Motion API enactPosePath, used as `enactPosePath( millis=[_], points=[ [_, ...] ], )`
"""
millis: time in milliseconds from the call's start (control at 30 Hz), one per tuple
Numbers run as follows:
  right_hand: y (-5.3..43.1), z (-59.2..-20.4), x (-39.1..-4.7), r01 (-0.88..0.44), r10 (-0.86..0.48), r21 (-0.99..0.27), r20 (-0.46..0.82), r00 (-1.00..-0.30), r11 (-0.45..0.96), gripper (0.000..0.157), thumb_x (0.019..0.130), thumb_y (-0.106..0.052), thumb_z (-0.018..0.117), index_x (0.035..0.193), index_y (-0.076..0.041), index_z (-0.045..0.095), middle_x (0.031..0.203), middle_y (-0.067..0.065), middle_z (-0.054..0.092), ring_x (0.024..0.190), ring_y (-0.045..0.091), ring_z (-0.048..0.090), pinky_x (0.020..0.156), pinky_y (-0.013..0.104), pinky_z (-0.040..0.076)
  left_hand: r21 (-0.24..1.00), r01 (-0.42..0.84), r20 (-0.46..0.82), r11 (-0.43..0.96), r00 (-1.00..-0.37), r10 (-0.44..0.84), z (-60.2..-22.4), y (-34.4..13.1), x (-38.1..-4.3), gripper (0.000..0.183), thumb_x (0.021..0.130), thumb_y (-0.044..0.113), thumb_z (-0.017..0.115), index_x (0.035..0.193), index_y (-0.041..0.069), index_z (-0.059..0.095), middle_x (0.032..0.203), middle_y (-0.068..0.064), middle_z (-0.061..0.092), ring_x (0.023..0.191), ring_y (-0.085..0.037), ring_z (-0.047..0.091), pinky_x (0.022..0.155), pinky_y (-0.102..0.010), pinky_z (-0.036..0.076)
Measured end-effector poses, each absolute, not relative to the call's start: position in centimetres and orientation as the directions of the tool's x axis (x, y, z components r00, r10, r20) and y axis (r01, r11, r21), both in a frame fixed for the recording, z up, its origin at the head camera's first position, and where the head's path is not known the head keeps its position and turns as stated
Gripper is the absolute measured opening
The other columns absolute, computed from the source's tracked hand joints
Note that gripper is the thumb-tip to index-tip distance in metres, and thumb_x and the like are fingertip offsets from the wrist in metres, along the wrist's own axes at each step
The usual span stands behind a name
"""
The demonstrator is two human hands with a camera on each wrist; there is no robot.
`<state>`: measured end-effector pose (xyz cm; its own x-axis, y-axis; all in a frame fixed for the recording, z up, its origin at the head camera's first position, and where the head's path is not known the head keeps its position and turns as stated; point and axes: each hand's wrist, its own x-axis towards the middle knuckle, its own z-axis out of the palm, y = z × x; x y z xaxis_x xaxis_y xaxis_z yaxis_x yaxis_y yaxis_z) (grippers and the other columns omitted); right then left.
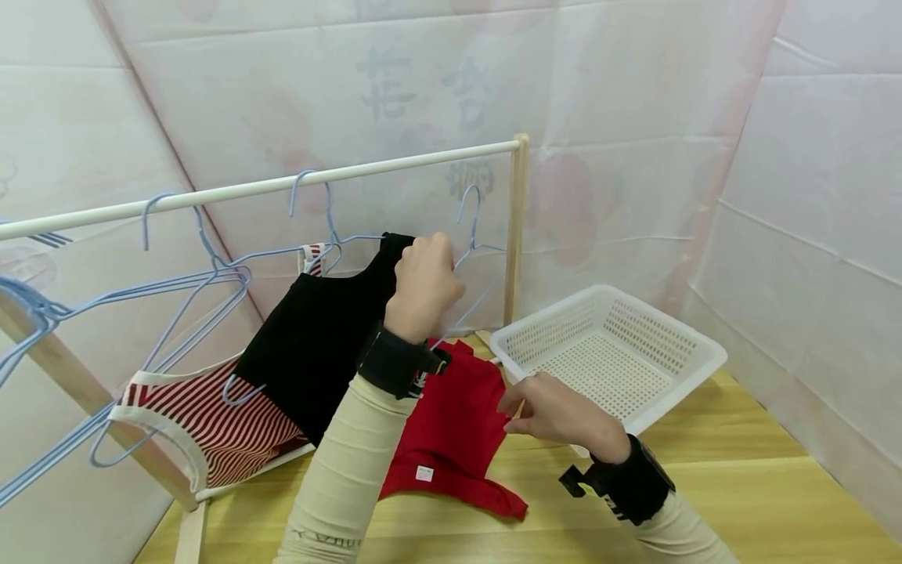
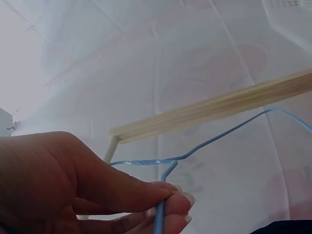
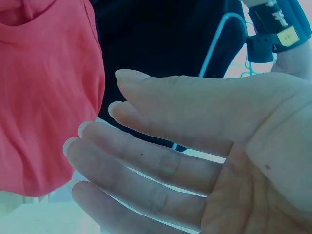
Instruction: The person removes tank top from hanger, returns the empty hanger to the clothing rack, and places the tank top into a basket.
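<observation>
Nearest are two cream sleeves [image 1: 345, 454] with black wristbands [image 1: 637, 479]. The right hand [image 1: 564, 409] hangs over the bench [image 1: 740, 478], its fingers loosely bent and released, holding nothing; its tips are just beside the edge of the red top [image 1: 458, 423], though whether they touch I cannot tell. That top, with a small white label [image 1: 424, 473], is low over the bench, between the two forearms. The left hand [image 1: 425, 278] is higher up, its thumb and fingers pinching the wire of a blue hanger [image 2: 169, 171], whose hook stands free below the rod [image 1: 395, 166]. One wire runs down to the red top's upper edge; whether it enters is unclear. Left of that hand a black top [image 1: 317, 329] hangs from the rod, overlapping a striped top [image 1: 232, 427] behind it. More blue hangers [image 1: 45, 311] are at far left. Beyond the right hand is a white basket [image 1: 606, 376]; a wooden post [image 1: 517, 227] and pale sheeting [image 1: 634, 94] stand behind.
</observation>
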<state>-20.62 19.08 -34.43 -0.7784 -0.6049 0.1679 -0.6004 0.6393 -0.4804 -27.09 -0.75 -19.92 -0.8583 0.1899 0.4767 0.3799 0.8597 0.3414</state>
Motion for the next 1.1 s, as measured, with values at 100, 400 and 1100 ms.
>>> enactPosePath(
  millis=[100, 400, 1100],
  points=[
    [19.3, -34.2, -20.7, -0.613, -0.61, -0.467, 0.181, -0.772, 0.637, 0.015, 0.088, -0.009, 0.08, 0.102, -0.005, 0.08, 0.098, 0.006, 0.079, 0.077, 0.011, 0.074, 0.071, 0.02, 0.058, 0.324, 0.376, 0.469, 0.868, -0.861, 0.198, -19.3, -0.3, -27.3, 0.041, 0.083, -0.004, 0.062, 0.063, 0.014, 0.031, 0.067, 0.002, 0.023, 0.064, -0.017, 0.029, 0.048, -0.03, 0.029],
    [22.3, -32.5, -20.8, -0.47, -0.476, -0.46, 0.113, -0.872, 0.753, 0.026, 0.088, -0.012, 0.08, 0.111, 0.0, 0.076, 0.103, 0.012, 0.078, 0.083, 0.019, 0.075, 0.072, 0.028, 0.06, 0.305, 0.351, 0.42, 0.885, -0.884, 0.206, -18.4, 0.4, -28.0, 0.032, 0.086, -0.002, 0.065, 0.07, 0.011, 0.04, 0.07, 0.0, 0.03, 0.065, -0.018, 0.037, 0.049, -0.028, 0.034],
    [36.0, -32.7, -21.4, -0.183, -0.154, -0.371, 0.107, -0.982, 0.911, 0.047, 0.091, -0.021, 0.077, 0.123, 0.011, 0.066, 0.119, 0.034, 0.067, 0.101, 0.047, 0.068, 0.079, 0.051, 0.058, 0.286, 0.311, 0.4, 0.906, -0.898, 0.182, -18.1, 0.5, -29.3, 0.019, 0.09, 0.004, 0.066, 0.081, 0.008, 0.05, 0.074, -0.002, 0.04, 0.07, -0.021, 0.047, 0.054, -0.031, 0.04]
  ],
)
